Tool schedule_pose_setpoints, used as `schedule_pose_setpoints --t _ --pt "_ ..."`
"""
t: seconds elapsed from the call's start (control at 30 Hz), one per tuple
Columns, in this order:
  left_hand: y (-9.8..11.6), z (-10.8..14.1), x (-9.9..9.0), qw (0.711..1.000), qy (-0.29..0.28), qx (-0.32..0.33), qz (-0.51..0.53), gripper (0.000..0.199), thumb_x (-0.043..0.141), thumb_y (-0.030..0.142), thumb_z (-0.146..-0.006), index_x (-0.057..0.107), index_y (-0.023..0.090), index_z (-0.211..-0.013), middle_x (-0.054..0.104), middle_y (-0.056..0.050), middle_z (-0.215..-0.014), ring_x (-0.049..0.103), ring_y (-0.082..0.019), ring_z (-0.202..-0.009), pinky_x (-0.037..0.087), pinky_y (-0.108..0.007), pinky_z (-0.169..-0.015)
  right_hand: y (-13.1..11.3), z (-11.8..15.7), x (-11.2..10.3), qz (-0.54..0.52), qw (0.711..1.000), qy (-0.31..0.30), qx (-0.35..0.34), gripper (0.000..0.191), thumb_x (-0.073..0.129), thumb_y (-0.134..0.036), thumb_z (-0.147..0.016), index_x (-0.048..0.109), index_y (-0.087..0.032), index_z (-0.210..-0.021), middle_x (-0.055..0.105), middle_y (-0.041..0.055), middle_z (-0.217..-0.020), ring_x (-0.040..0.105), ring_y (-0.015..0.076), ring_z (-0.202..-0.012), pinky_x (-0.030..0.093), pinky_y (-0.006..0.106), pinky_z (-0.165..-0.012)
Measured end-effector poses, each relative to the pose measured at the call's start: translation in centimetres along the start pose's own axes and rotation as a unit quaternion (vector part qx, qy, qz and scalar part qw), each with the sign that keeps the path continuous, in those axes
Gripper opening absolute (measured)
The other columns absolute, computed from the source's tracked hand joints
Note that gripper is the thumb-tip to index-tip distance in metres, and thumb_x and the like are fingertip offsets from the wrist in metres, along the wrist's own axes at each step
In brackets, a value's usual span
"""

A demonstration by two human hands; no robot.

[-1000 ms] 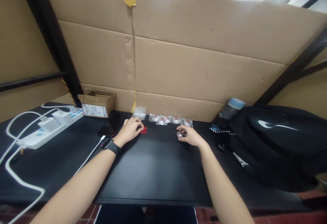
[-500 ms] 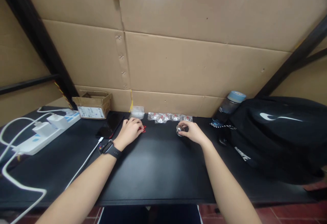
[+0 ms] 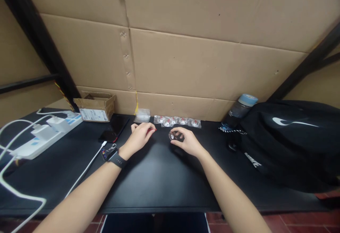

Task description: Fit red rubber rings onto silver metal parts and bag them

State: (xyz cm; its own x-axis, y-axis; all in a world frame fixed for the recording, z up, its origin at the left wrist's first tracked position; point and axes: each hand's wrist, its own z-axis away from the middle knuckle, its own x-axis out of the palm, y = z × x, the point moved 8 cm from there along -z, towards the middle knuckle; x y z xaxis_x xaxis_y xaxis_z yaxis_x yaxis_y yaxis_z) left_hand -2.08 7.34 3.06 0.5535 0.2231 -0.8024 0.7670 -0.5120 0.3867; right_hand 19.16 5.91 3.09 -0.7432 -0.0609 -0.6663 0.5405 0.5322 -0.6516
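Observation:
My left hand (image 3: 140, 135), with a dark watch on its wrist, is just above the black table. Its fingers pinch a small red piece (image 3: 148, 131), mostly hidden; it looks thin and string-like. Opposite it, my right hand (image 3: 187, 141) grips a round, shiny, silvery disc (image 3: 172, 136) by its edge between thumb and fingers, tilted up off the table. Beyond both hands lies a row of similar round silvery pieces in clear bags (image 3: 167, 121), each with something red on it. A stack of clear plastic bags (image 3: 142, 115) sits behind my left hand.
At the left are a white power strip (image 3: 39, 144) with plugs and cables, an open cardboard box (image 3: 95, 109), a dark phone (image 3: 113, 130) and a keyring (image 3: 108, 150). A blue-capped bottle (image 3: 237, 112) and black backpack (image 3: 287, 144) stand at right. Cardboard walls the back.
My right hand has moved left with the disc, closer to my left hand. My left hand has lifted the red piece off the table and turned slightly.

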Motion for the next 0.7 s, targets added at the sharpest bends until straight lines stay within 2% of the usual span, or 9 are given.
schedule_pose_setpoints --t 0.17,0.3,0.4,0.5,0.6,0.7 --pt "2.1 0.2 0.0 0.999 0.004 0.013 0.047 0.015 0.058 0.036 -0.096 0.069 0.026 -0.094 0.075 -0.001 -0.103 0.064 -0.021 -0.102 0.028 -0.039 -0.091 -0.6 0.0 0.8 -0.113 0.993 0.017 0.006 0.042 0.076 -0.030 -0.080 0.064 -0.026 -0.120 0.069 0.0063 -0.117 0.068 0.0200 -0.097 0.054 0.034 -0.081" --pt "2.5 0.3 0.0 0.996 0.006 -0.010 0.089 0.019 0.063 0.040 -0.093 0.071 0.028 -0.106 0.077 -0.002 -0.100 0.066 -0.023 -0.101 0.035 -0.041 -0.095 -0.7 0.0 1.4 -0.194 0.980 0.035 0.019 0.046 0.079 -0.031 -0.077 0.062 -0.024 -0.119 0.068 0.0082 -0.117 0.068 0.0224 -0.104 0.055 0.035 -0.083" --pt "2.5 0.5 0.4 0.993 0.004 -0.031 0.117 0.015 0.067 0.039 -0.090 0.076 0.029 -0.095 0.076 -0.002 -0.105 0.064 -0.025 -0.109 0.040 -0.042 -0.097 -1.1 0.0 1.8 -0.240 0.969 0.054 0.016 0.046 0.081 -0.029 -0.075 0.062 -0.024 -0.117 0.068 0.0079 -0.117 0.066 0.0228 -0.109 0.054 0.035 -0.087" --pt "2.4 0.6 0.9 0.985 0.005 -0.044 0.169 0.012 0.068 0.038 -0.088 0.078 0.030 -0.089 0.075 -0.002 -0.107 0.061 -0.025 -0.116 0.044 -0.041 -0.099 -1.7 0.1 2.2 -0.253 0.965 0.066 0.010 0.047 0.082 -0.029 -0.074 0.062 -0.025 -0.116 0.069 0.0073 -0.117 0.066 0.0228 -0.111 0.053 0.036 -0.090" --pt "2.5 0.6 1.2 0.974 0.013 -0.031 0.225 0.012 0.069 0.034 -0.087 0.077 0.026 -0.088 0.071 -0.004 -0.111 0.063 -0.024 -0.111 0.047 -0.039 -0.098 -2.2 0.3 2.5 -0.238 0.968 0.078 0.005 0.044 0.083 -0.032 -0.074 0.063 -0.024 -0.113 0.069 0.0076 -0.118 0.066 0.0233 -0.111 0.053 0.037 -0.090" --pt "2.6 0.6 1.0 0.973 0.036 -0.026 0.228 0.010 0.069 0.032 -0.086 0.077 0.025 -0.087 0.067 -0.005 -0.114 0.061 -0.024 -0.110 0.048 -0.040 -0.099 -2.4 0.4 2.6 -0.236 0.968 0.089 0.001 0.040 0.084 -0.034 -0.073 0.065 -0.023 -0.105 0.069 0.0084 -0.120 0.066 0.0239 -0.113 0.053 0.036 -0.090"
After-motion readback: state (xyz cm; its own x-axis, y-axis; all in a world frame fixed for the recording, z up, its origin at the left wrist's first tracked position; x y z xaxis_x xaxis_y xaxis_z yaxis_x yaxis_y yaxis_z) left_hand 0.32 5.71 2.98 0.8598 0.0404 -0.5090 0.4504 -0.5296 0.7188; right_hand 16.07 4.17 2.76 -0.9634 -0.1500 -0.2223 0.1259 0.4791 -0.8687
